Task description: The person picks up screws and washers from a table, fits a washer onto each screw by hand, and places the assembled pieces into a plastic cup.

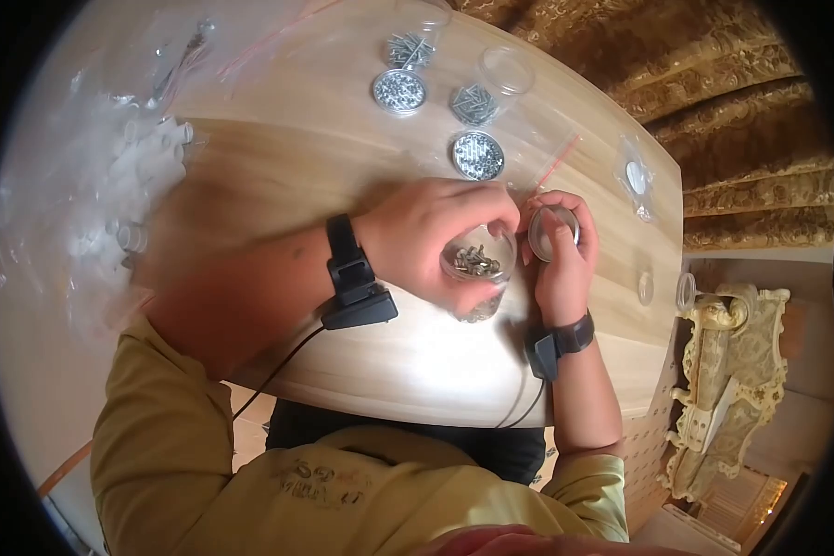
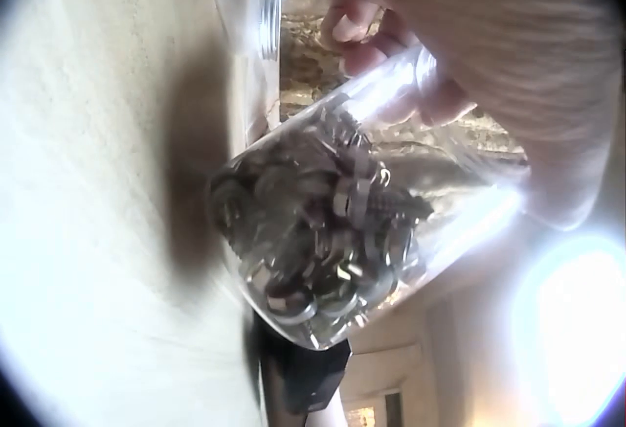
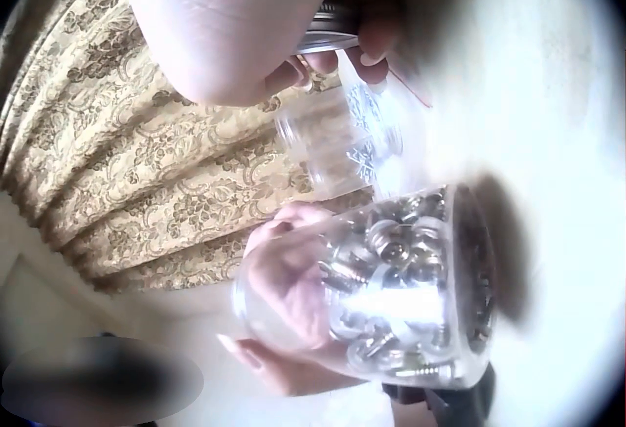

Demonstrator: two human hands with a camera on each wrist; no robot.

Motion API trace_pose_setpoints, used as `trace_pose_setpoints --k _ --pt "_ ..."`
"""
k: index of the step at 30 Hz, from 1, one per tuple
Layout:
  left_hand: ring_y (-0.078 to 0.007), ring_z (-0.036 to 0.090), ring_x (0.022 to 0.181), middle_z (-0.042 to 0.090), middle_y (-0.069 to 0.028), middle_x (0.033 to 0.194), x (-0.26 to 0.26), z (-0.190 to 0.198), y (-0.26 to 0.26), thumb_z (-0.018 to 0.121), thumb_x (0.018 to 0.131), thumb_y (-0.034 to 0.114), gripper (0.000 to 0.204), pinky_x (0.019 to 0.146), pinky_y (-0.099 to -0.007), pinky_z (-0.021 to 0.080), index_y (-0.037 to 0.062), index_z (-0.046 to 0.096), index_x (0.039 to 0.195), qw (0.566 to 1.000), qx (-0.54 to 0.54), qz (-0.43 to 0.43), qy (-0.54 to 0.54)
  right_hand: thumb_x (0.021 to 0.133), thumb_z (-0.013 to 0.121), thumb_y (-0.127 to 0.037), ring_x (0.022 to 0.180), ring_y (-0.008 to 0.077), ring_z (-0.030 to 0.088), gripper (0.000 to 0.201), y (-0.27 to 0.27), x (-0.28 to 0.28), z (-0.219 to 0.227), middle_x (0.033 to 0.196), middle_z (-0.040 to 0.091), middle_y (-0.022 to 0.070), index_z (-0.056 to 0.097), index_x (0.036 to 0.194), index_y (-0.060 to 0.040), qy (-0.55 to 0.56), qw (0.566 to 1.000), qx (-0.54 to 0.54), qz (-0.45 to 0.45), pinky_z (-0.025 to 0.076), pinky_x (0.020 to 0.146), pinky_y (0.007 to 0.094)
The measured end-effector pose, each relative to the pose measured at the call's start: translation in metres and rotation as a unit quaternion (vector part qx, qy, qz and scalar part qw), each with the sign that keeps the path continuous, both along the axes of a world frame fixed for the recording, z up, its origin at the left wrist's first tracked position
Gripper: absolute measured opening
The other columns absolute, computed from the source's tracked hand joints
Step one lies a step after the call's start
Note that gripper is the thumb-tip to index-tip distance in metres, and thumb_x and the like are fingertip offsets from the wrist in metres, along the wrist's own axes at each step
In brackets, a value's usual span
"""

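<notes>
My left hand (image 1: 417, 236) grips a clear jar (image 2: 465, 236), its fingers and thumb curled round the wall near the mouth. Metal screws (image 2: 333, 222) with broad heads fill its lower part. In the left wrist view the jar looks tilted, with its base close to the tabletop. Just to the right, my right hand (image 1: 565, 264) holds a round silver lid (image 1: 554, 233), thumb laid across its face and fingers around the edge. The lid (image 3: 333, 28) is partly hidden by the hand in the right wrist view.
Beyond the hands stand clear containers of silver screws (image 1: 474, 105) and round containers of small metal parts (image 1: 478, 156). Clear plastic bags (image 1: 74, 195) cover the table's left side. A small packet (image 1: 636, 176) lies at the right, near the table edge and the patterned curtain (image 1: 751, 130).
</notes>
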State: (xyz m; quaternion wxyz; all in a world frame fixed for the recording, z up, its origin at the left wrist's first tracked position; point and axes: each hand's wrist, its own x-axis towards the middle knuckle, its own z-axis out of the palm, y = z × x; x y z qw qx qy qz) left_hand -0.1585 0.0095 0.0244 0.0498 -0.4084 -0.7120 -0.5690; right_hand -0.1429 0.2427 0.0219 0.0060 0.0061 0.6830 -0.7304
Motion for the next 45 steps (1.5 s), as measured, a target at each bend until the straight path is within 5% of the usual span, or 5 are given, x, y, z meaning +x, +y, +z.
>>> trace_pose_setpoints --k 4,17,20,28,45 --pt "-0.0216 0.062 0.077 0.065 -0.0073 0.097 -0.003 -0.014 0.007 0.068 0.073 0.017 0.039 0.072 -0.0327 0.053 0.007 0.069 0.111 0.996 0.044 -0.04 0.074 0.1 0.052 -0.007 0.082 0.0169 0.068 0.019 0.009 -0.009 -0.009 0.104 0.068 0.0101 0.061 0.116 -0.0022 -0.002 0.999 -0.044 0.019 0.048 0.058 0.026" --pt "-0.0144 0.061 0.078 0.067 -0.0069 0.096 0.038 -0.016 0.032 0.058 0.091 0.012 0.025 0.07 -0.0299 0.049 0.0052 0.066 0.113 0.978 0.041 -0.111 -0.17 0.099 0.053 -0.007 0.082 0.0179 0.068 0.018 0.013 -0.015 -0.008 0.103 0.069 0.0109 0.061 0.114 -0.0013 0.004 0.998 -0.06 0.034 0.047 0.057 0.0266" --pt "-0.0138 0.061 0.08 0.067 -0.0046 0.096 0.053 -0.02 0.043 0.053 0.097 0.014 0.023 0.073 -0.0291 0.048 0.0042 0.066 0.113 0.937 0.098 -0.158 -0.296 0.1 0.052 -0.007 0.082 0.0183 0.067 0.018 0.016 -0.017 -0.008 0.105 0.069 0.012 0.061 0.114 -0.0009 0.016 0.996 -0.072 0.043 0.047 0.058 0.0267" --pt "-0.0204 0.068 0.104 0.072 -0.0111 0.111 0.06 -0.031 0.056 0.042 0.107 0.028 0.042 0.099 -0.0361 0.052 -0.0036 0.067 0.117 0.584 0.26 -0.223 -0.736 0.101 0.052 -0.009 0.082 0.0188 0.068 0.019 0.019 -0.016 -0.01 0.109 0.068 0.012 0.06 0.116 0.0002 0.008 0.996 -0.078 0.032 0.047 0.058 0.0271" --pt "-0.0259 0.067 0.113 0.071 -0.0143 0.12 0.048 -0.023 0.056 0.047 0.105 0.026 0.039 0.103 -0.0428 0.052 -0.0036 0.065 0.122 0.517 0.318 -0.186 -0.772 0.104 0.062 -0.017 0.092 0.0157 0.067 0.023 0.017 -0.005 -0.012 0.11 0.069 0.0105 0.062 0.119 -0.0003 0.048 0.998 -0.031 0.031 0.051 0.073 0.0278"
